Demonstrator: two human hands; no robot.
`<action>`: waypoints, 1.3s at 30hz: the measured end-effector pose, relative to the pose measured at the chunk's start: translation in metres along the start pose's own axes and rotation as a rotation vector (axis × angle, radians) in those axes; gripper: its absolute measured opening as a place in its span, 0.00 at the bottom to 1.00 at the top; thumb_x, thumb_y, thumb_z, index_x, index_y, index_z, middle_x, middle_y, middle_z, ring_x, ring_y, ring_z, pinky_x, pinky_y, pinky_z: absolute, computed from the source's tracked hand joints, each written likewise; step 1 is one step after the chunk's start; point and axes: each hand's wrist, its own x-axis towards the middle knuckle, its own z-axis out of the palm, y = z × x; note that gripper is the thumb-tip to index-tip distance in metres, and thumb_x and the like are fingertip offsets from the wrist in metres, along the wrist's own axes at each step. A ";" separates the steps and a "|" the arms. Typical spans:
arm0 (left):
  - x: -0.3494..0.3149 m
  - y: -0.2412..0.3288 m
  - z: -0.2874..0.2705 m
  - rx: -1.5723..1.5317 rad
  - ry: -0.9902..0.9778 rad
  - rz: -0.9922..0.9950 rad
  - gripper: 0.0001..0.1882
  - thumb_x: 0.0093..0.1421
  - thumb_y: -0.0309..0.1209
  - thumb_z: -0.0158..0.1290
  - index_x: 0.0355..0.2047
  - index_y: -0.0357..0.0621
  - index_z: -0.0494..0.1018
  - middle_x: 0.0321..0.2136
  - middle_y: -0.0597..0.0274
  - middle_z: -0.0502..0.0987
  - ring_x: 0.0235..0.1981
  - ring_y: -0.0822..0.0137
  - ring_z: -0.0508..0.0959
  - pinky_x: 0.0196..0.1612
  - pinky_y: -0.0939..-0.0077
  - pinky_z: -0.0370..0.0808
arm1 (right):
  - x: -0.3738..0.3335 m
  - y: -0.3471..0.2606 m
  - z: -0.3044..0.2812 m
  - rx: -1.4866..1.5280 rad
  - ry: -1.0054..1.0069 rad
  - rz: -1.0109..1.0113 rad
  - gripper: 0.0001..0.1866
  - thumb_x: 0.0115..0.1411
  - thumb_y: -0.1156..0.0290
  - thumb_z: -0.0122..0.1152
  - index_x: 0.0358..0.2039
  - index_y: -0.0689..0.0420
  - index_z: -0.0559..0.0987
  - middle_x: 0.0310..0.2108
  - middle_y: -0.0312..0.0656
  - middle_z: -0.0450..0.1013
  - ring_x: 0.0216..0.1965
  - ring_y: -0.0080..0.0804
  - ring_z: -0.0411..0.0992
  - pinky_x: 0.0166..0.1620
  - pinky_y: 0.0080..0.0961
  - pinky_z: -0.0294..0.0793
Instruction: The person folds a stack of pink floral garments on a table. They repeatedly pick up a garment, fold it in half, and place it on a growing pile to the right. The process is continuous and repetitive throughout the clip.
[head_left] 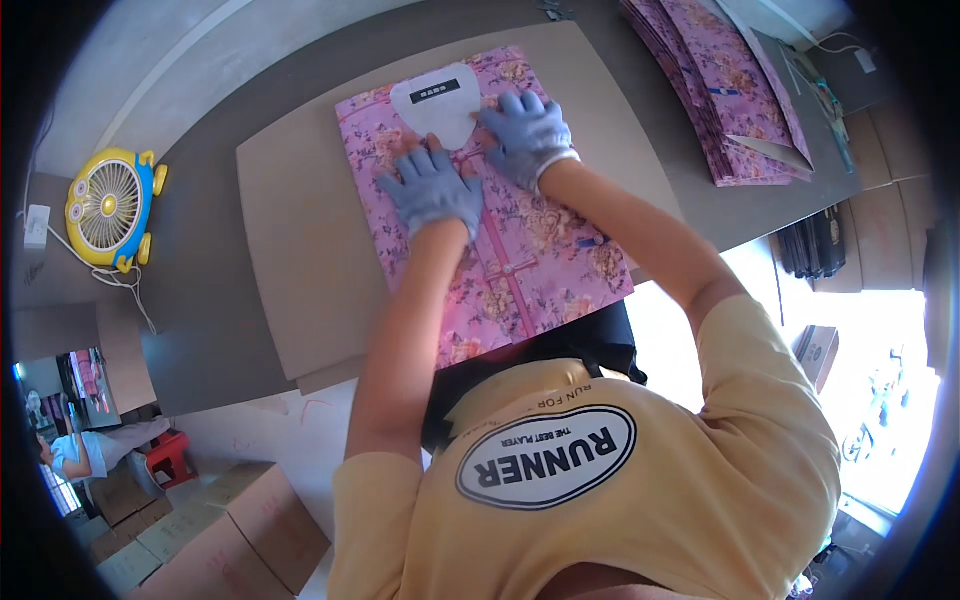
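Observation:
A folded pink floral garment (pixel 545 265) with red trim down its front lies flat on a brown cardboard sheet (pixel 290 230). At its neck sits a whitish rounded insert (pixel 450 118) with a small black label (pixel 436 91). Wearing a grey-blue glove, my left hand (pixel 432 185) presses flat on the garment just below the insert, fingers spread. To the right of the insert, my right hand (pixel 528 138), gloved alike, rests on the cloth with its fingers apart. Neither hand grips anything.
A tall stack of matching floral garments (pixel 720 90) stands at the table's far right. On the left is a yellow-and-blue fan (pixel 110 208) with a white cord. Cardboard boxes (pixel 235 540) fill the lower left, near a seated person (pixel 85 455) and a red stool (pixel 170 458).

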 end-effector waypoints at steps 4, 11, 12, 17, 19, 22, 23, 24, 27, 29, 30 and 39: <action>0.000 0.003 0.014 -0.067 0.154 0.123 0.29 0.63 0.45 0.37 0.62 0.46 0.59 0.65 0.54 0.56 0.66 0.51 0.54 0.63 0.46 0.49 | 0.095 0.059 0.027 -0.018 0.153 0.019 0.20 0.61 0.57 0.49 0.51 0.50 0.71 0.55 0.45 0.64 0.57 0.43 0.63 0.55 0.43 0.65; 0.006 0.010 0.014 -0.106 0.121 0.170 0.28 0.63 0.43 0.38 0.63 0.49 0.59 0.66 0.59 0.55 0.66 0.53 0.53 0.63 0.48 0.48 | 0.163 0.103 0.032 -0.125 0.230 0.026 0.34 0.63 0.45 0.39 0.63 0.53 0.60 0.64 0.50 0.55 0.66 0.48 0.51 0.66 0.43 0.50; 0.003 0.009 0.015 -0.099 0.117 0.168 0.28 0.63 0.43 0.38 0.63 0.49 0.59 0.66 0.59 0.55 0.67 0.53 0.53 0.63 0.48 0.48 | 0.144 0.101 0.046 -0.204 0.347 -0.102 0.32 0.63 0.48 0.41 0.62 0.53 0.60 0.64 0.50 0.55 0.65 0.46 0.53 0.65 0.41 0.52; -0.003 -0.004 0.012 -0.147 0.114 0.094 0.28 0.63 0.43 0.39 0.62 0.49 0.59 0.65 0.59 0.56 0.67 0.52 0.52 0.63 0.46 0.48 | -0.073 0.044 0.020 -0.190 0.039 -0.309 0.35 0.62 0.45 0.42 0.65 0.51 0.57 0.66 0.48 0.52 0.68 0.45 0.47 0.68 0.42 0.42; -0.002 0.003 0.012 -0.179 0.136 0.104 0.28 0.62 0.42 0.39 0.62 0.48 0.60 0.65 0.59 0.56 0.67 0.51 0.52 0.63 0.45 0.48 | -0.164 0.031 -0.001 -0.160 -0.045 -0.282 0.35 0.60 0.44 0.45 0.62 0.51 0.62 0.64 0.49 0.55 0.66 0.44 0.52 0.66 0.43 0.48; 0.000 0.008 0.013 -0.244 0.136 0.075 0.28 0.61 0.41 0.40 0.62 0.48 0.60 0.65 0.58 0.56 0.67 0.51 0.51 0.63 0.44 0.47 | -0.160 0.018 -0.047 -0.123 -0.275 -0.222 0.29 0.58 0.46 0.48 0.53 0.52 0.71 0.52 0.48 0.69 0.55 0.44 0.66 0.61 0.43 0.59; 0.001 0.009 0.011 -0.254 0.123 0.068 0.28 0.61 0.41 0.40 0.62 0.48 0.60 0.65 0.58 0.56 0.67 0.51 0.51 0.63 0.44 0.47 | -0.143 0.012 -0.059 -0.115 -0.385 -0.180 0.27 0.58 0.47 0.49 0.50 0.52 0.74 0.48 0.47 0.73 0.51 0.45 0.70 0.59 0.42 0.63; 0.000 0.004 0.010 -0.251 0.111 0.048 0.28 0.61 0.41 0.40 0.61 0.47 0.61 0.65 0.57 0.56 0.67 0.51 0.51 0.63 0.44 0.47 | -0.110 0.005 -0.064 0.025 -0.390 -0.080 0.20 0.59 0.51 0.49 0.42 0.52 0.77 0.36 0.43 0.76 0.40 0.43 0.74 0.52 0.38 0.69; 0.002 0.001 0.008 -0.205 0.053 0.032 0.29 0.61 0.42 0.40 0.61 0.48 0.61 0.65 0.57 0.55 0.66 0.51 0.51 0.63 0.42 0.47 | 0.009 -0.040 -0.053 -0.093 -0.151 -0.494 0.20 0.59 0.57 0.50 0.48 0.53 0.73 0.42 0.44 0.74 0.44 0.45 0.72 0.49 0.39 0.69; 0.002 0.001 0.007 -0.209 0.063 0.016 0.29 0.61 0.44 0.41 0.61 0.48 0.61 0.64 0.57 0.56 0.66 0.51 0.52 0.63 0.41 0.48 | 0.110 -0.078 0.007 0.052 0.191 -0.602 0.24 0.62 0.54 0.47 0.55 0.53 0.69 0.52 0.48 0.68 0.54 0.47 0.67 0.57 0.42 0.65; 0.001 0.005 0.008 -0.224 0.112 0.032 0.29 0.61 0.45 0.41 0.61 0.48 0.62 0.64 0.57 0.57 0.65 0.50 0.53 0.62 0.41 0.48 | 0.154 -0.100 0.008 0.166 0.091 -0.498 0.27 0.62 0.50 0.46 0.58 0.50 0.67 0.56 0.49 0.65 0.57 0.48 0.63 0.61 0.41 0.61; -0.011 0.006 -0.014 -0.144 -0.071 0.054 0.29 0.60 0.46 0.42 0.57 0.43 0.65 0.60 0.52 0.62 0.58 0.49 0.60 0.58 0.47 0.54 | 0.225 -0.186 0.049 0.001 0.235 -0.585 0.34 0.63 0.46 0.36 0.64 0.54 0.58 0.64 0.50 0.56 0.65 0.45 0.54 0.66 0.45 0.50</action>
